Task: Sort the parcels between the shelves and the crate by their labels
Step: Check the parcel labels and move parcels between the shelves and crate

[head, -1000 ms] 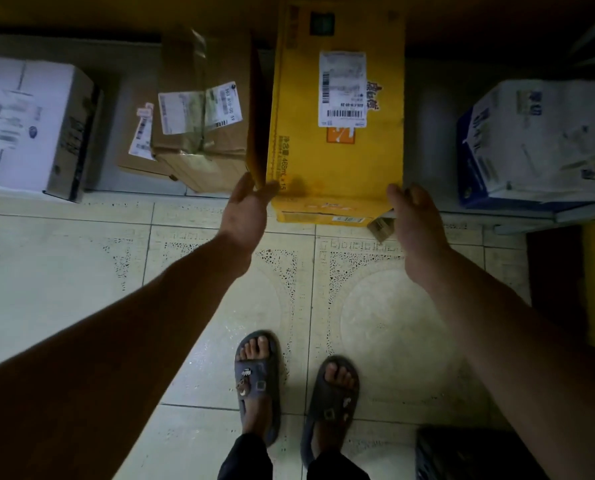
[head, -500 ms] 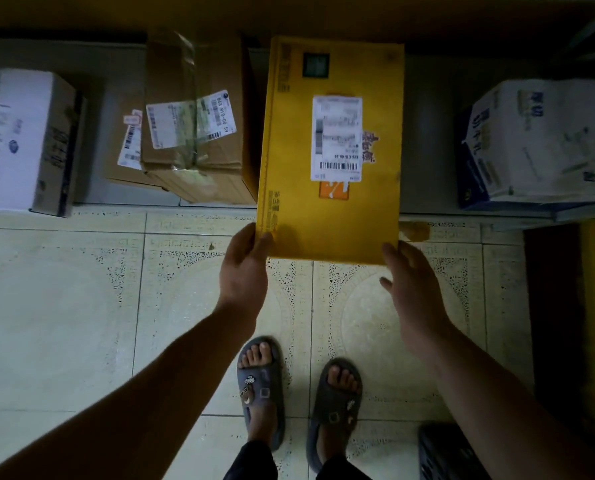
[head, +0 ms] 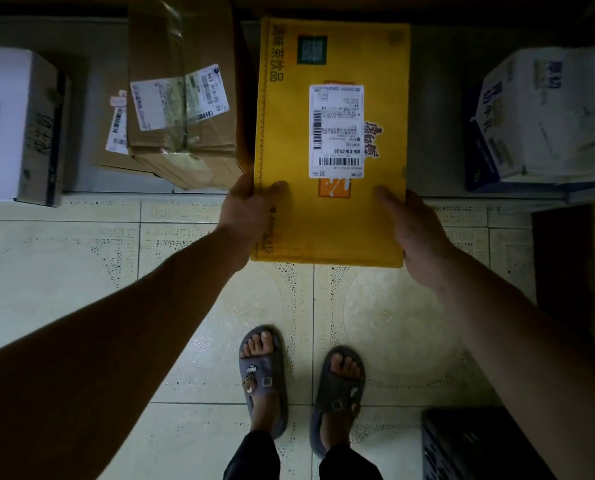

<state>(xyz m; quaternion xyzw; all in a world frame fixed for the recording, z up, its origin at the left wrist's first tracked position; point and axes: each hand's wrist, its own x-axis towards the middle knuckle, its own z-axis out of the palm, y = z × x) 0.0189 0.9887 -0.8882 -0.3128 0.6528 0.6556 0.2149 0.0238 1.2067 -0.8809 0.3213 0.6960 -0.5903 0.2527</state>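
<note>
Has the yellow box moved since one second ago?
Yes. The yellow box has come toward the person: its near edge, earlier close to the shelf front, now hangs well out over the floor tiles.

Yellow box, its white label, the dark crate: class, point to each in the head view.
yellow box (head: 330,230), head view, bare lower face.
white label (head: 336,131), head view, centre of sticker.
dark crate (head: 462,448), head view, slatted top.

A dim parcel storeroom: a low grey shelf (head: 434,133) along a tiled floor (head: 64,271) carries brown cardboard boxes (head: 185,140), a white box (head: 2,126) and a blue-and-white carton (head: 545,116). Barcoded shipping labels (head: 178,98) sit on the brown boxes and a yellow box (head: 330,223). A dark crate (head: 469,445) stands on the floor.
</note>
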